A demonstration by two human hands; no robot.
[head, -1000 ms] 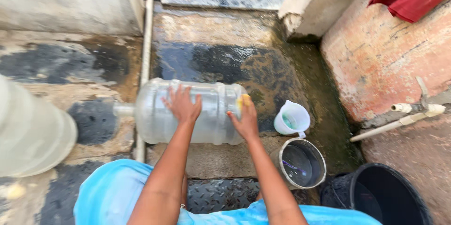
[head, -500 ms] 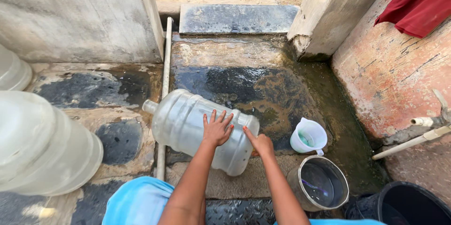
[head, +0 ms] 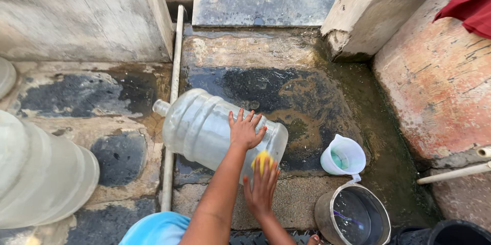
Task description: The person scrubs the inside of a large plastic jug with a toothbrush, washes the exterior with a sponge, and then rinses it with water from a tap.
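Observation:
A large clear water jug (head: 204,127) lies on its side on the wet stone floor, with its neck pointing left. My left hand (head: 245,130) rests flat on the jug's upper side near the base, fingers spread. My right hand (head: 262,191) is lower, at the jug's base end. It presses a yellow sponge (head: 262,160) against the base, and my fingers hide most of the sponge.
A second big clear jug (head: 41,173) lies at the left. A white pipe (head: 172,96) runs along the floor under the first jug. A white plastic mug (head: 343,155), a metal pot of water (head: 353,217) and a black bucket (head: 458,232) stand at the right. Concrete walls enclose the back and sides.
The jug has swung so its base points toward me. My right hand with the sponge slid from the jug's far side down to its base. My left hand stays on top.

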